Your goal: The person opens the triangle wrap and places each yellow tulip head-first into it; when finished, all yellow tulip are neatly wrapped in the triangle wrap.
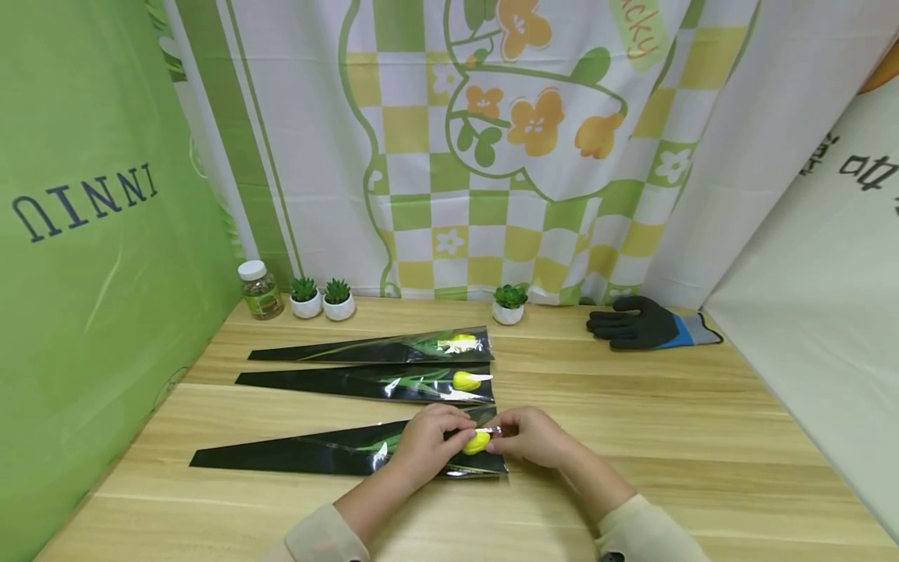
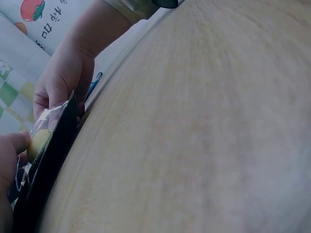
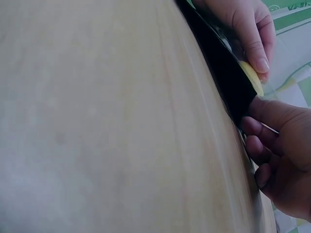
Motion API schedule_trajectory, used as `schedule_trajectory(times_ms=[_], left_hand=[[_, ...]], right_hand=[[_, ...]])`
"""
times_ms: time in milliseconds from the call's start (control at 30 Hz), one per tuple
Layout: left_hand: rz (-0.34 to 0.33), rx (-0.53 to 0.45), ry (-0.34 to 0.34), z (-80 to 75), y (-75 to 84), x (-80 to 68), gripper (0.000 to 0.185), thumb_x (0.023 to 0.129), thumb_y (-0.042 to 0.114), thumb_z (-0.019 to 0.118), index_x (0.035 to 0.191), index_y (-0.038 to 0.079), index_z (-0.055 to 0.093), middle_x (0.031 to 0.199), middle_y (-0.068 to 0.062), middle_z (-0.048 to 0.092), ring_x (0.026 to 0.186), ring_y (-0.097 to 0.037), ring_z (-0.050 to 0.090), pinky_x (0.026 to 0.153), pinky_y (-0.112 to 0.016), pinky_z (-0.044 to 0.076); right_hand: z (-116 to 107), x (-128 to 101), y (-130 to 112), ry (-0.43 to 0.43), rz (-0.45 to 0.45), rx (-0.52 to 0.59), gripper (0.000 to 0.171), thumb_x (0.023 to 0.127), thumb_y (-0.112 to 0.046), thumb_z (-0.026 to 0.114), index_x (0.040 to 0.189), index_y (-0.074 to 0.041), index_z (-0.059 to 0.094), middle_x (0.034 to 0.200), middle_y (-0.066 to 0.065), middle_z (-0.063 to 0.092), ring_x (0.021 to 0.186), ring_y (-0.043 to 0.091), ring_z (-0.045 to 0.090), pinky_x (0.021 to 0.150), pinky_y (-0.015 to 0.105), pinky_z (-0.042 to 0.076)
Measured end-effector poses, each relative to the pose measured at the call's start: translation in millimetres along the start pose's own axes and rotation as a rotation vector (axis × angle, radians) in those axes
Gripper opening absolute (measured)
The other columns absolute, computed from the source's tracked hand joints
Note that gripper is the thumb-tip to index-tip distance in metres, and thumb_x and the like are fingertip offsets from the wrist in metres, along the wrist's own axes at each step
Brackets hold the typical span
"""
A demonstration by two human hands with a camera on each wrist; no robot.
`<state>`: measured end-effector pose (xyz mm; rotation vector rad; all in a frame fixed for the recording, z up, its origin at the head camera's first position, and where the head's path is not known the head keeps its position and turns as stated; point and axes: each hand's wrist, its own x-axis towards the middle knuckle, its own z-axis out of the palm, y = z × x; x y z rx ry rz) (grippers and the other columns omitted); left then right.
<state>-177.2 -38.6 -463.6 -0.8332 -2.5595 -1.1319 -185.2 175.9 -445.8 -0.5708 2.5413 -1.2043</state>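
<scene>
Three long black cone-shaped flower sleeves lie on the wooden table, each with a yellow tulip inside. The nearest sleeve points left, and its yellow bloom sits at the wide right end. My left hand grips that end over the bloom. My right hand pinches the clear open edge of the sleeve just right of the bloom. The other two sleeves lie behind, untouched.
A black and blue work glove lies at the back right. Three small potted succulents and a small jar stand along the back edge. Fabric backdrops close in the left, back and right sides.
</scene>
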Motion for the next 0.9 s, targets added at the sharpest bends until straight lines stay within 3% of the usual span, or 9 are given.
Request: schedule_trajectory(times_ms=[167, 500, 900], left_hand=[[0.012, 0.0, 0.009, 0.8, -0.5, 0.0, 0.013, 0.09, 0.021, 0.072, 0.094, 0.012, 0.08, 0.099, 0.001, 0.074, 0.097, -0.016, 0.066, 0.09, -0.033, 0.054], [0.039, -0.008, -0.029, 1.2, -7.2, 1.8, 0.013, 0.09, 0.023, 0.071, 0.096, 0.015, 0.079, 0.098, 0.002, 0.074, 0.096, -0.015, 0.066, 0.089, -0.032, 0.054], [0.077, -0.002, -0.053, -2.4, -15.2, 4.2, 0.013, 0.089, 0.023, 0.072, 0.096, 0.015, 0.079, 0.099, 0.002, 0.074, 0.097, -0.015, 0.066, 0.09, -0.031, 0.054]], right_hand=[[3, 2, 1, 0.018, 0.005, -0.019, 0.019, 0.085, -0.025, 0.077, 0.094, -0.008, 0.074, 0.082, -0.002, 0.069, 0.073, 0.007, 0.056, 0.064, 0.02, 0.047], [-10, -11, 0, 0.021, 0.061, -0.024, 0.021, 0.085, -0.018, 0.075, 0.103, -0.007, 0.074, 0.085, 0.0, 0.067, 0.078, 0.011, 0.056, 0.066, 0.02, 0.048], [-38, -23, 15, 0.145, 0.152, -0.038, 0.025, 0.088, -0.024, 0.073, 0.107, -0.007, 0.072, 0.093, 0.001, 0.066, 0.085, 0.014, 0.056, 0.075, 0.026, 0.049]])
